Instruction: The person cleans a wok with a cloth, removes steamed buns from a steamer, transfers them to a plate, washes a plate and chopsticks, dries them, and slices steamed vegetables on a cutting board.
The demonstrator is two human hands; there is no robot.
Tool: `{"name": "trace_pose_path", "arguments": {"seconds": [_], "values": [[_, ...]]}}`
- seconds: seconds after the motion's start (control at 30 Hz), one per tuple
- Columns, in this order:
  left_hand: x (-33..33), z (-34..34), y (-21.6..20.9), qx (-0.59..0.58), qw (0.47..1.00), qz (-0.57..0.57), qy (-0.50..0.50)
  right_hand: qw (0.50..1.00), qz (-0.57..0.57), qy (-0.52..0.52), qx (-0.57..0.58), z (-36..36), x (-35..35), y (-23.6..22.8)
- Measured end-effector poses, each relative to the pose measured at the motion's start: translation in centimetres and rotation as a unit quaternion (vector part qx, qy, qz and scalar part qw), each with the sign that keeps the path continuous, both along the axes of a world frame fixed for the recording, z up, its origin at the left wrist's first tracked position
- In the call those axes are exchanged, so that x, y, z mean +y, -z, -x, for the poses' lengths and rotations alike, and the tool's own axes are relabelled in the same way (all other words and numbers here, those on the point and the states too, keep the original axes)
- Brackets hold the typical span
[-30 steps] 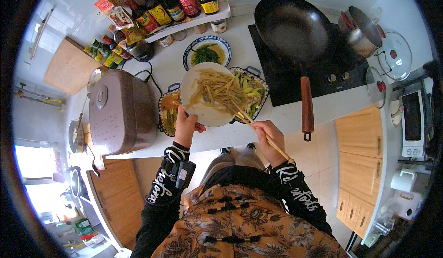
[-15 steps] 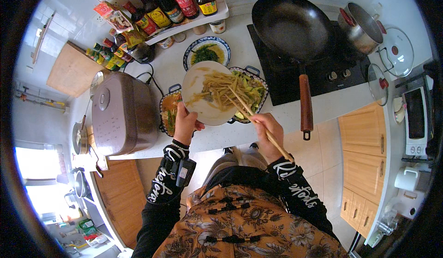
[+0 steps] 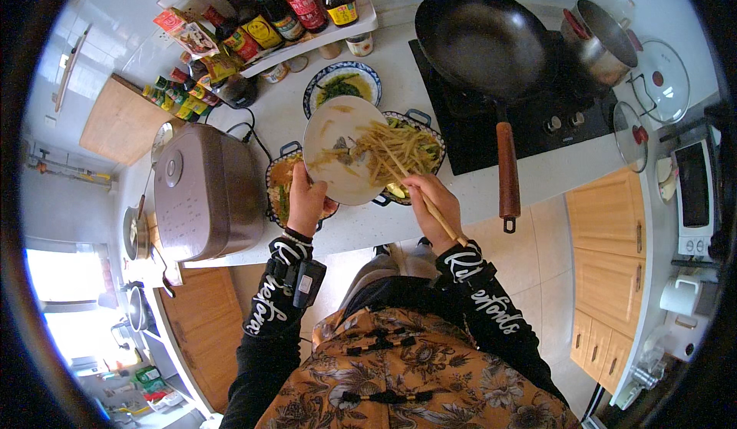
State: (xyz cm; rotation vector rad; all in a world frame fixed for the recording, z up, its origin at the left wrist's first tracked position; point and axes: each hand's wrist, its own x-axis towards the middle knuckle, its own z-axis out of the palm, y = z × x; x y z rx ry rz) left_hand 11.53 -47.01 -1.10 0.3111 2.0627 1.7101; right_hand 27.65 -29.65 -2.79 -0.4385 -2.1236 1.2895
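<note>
My left hand (image 3: 309, 201) grips the near-left rim of a white plate (image 3: 326, 125), which hangs tilted to the right. In my right hand (image 3: 434, 208) is a pair of wooden chopsticks (image 3: 444, 225), their tips among the pale cooked strips (image 3: 388, 156). These strips spill from the plate's right side onto a blue-patterned dish (image 3: 439, 139) with handles. Green pieces show in that dish beside the strips. Under my left hand stands another patterned dish (image 3: 271, 191) with reddish food, partly hidden. Behind the plate is a blue-rimmed plate of dark greens (image 3: 338, 89).
A brown rice cooker (image 3: 207, 191) stands left. On the black hob (image 3: 537, 133) at right rests a dark wok (image 3: 484, 45), its wooden handle (image 3: 507, 168) reaching past the counter edge. A steel pot (image 3: 606, 41) and glass lids (image 3: 662, 83) are farther right. Sauce bottles (image 3: 265, 26) line the shelf.
More strips have left the plate for the dish on its right, baring more of the plate. My right hand and the chopsticks have shifted slightly left and nearer the plate.
</note>
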Motion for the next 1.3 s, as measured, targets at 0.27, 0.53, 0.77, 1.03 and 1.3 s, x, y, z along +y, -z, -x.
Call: {"name": "trace_pose_path", "arguments": {"seconds": [0.27,0.53,0.77,1.03,1.3], "values": [[-0.1,0.6,-0.1,0.049,0.998,0.008,-0.028,0.999,0.017,0.000,-0.027,-0.7,0.2,0.7],[-1.0,1.4,-0.5,0.040,0.998,-0.006,-0.051,1.000,0.000,0.005,-0.024,-1.2,0.4,1.2],[-1.6,1.7,-1.3,0.055,0.996,-0.012,-0.072,0.999,0.038,0.014,-0.010,-1.3,-0.1,-0.5],[0.1,-0.5,-2.0,0.002,0.999,-0.034,-0.027,0.979,0.066,-0.146,0.125,0.7,-3.6,-2.5],[0.2,-0.9,-2.5,-0.023,0.998,-0.044,-0.027,0.988,0.038,-0.104,0.105,-1.2,-2.1,-0.3]]}}
